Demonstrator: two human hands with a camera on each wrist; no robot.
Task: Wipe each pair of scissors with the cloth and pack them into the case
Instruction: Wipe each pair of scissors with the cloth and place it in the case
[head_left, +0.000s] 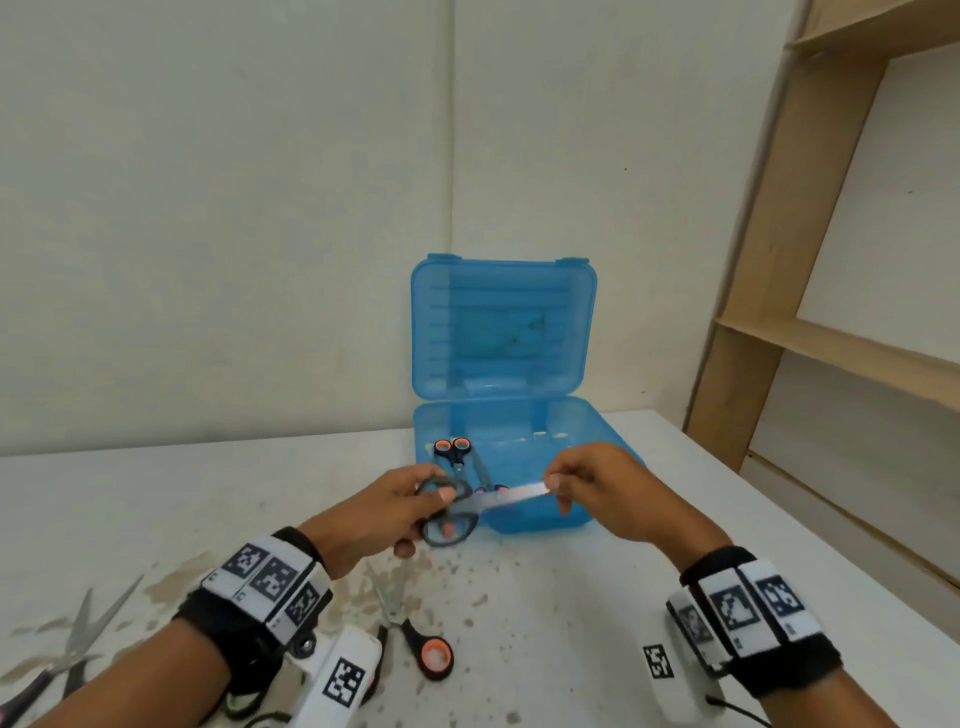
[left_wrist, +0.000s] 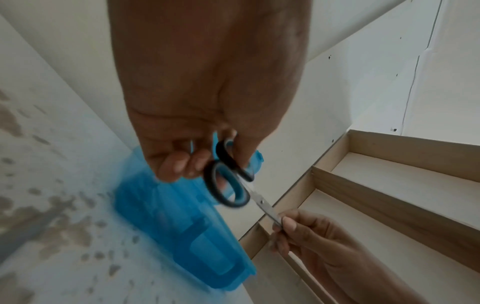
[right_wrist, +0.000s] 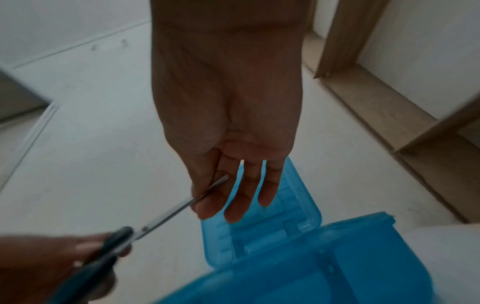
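Left hand (head_left: 387, 506) grip curled round black scissors (head_left: 457, 512) handles | right hand (head_left: 605, 491) pinching blade tip | over open blue case (head_left: 519, 332), worktop (head_left: 597, 597) far edge | blades motion-blurred; cloth unseen

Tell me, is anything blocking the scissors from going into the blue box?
Nothing visible does. The lid of the blue case stands open, and the held scissors hang just over its front edge. One orange-handled pair already lies at the left inside; the rest of the tray looks free.
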